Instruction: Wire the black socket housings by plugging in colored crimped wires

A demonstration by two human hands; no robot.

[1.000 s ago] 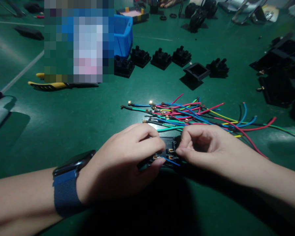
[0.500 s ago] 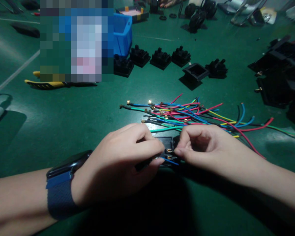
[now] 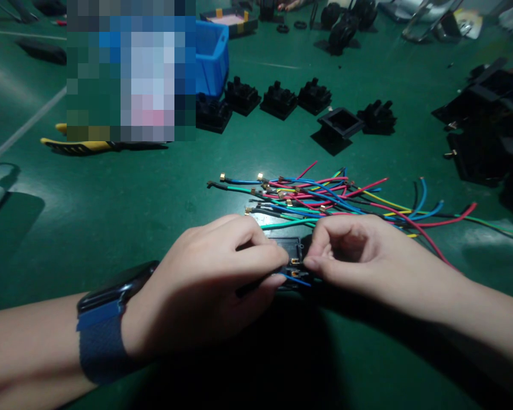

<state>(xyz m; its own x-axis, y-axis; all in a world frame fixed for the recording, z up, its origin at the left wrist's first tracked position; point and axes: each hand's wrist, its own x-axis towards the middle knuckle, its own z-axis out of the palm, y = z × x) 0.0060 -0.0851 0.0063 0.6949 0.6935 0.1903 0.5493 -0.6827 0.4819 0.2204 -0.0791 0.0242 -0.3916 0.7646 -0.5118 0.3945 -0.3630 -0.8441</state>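
A black plastic housing (image 3: 291, 248) with small brass contacts lies low in front of me, largely covered by my fingers. My left hand (image 3: 222, 270) is closed on its left side, thumb and index finger curled over it. A thin blue wire (image 3: 298, 280) sticks out to the right from beside the left thumb. At the housing's right edge, my right hand (image 3: 354, 247) has thumb and fingertips pinched together next to a brass contact; whatever is between them is hidden. Just beyond both hands lies a loose bundle of coloured wires (image 3: 325, 191), several with brass terminals.
Several black socket-like parts (image 3: 279, 101) stand in a row farther back, with a square black frame (image 3: 341, 122) among them. A blue bin (image 3: 212, 60) and yellow-handled pliers (image 3: 79, 146) are at the left. Larger black housings (image 3: 481, 151) crowd the right edge.
Both hands hold nearly the same pose over the housing. The left wrist has shifted very slightly left; the wires and parts beyond stay where they were.
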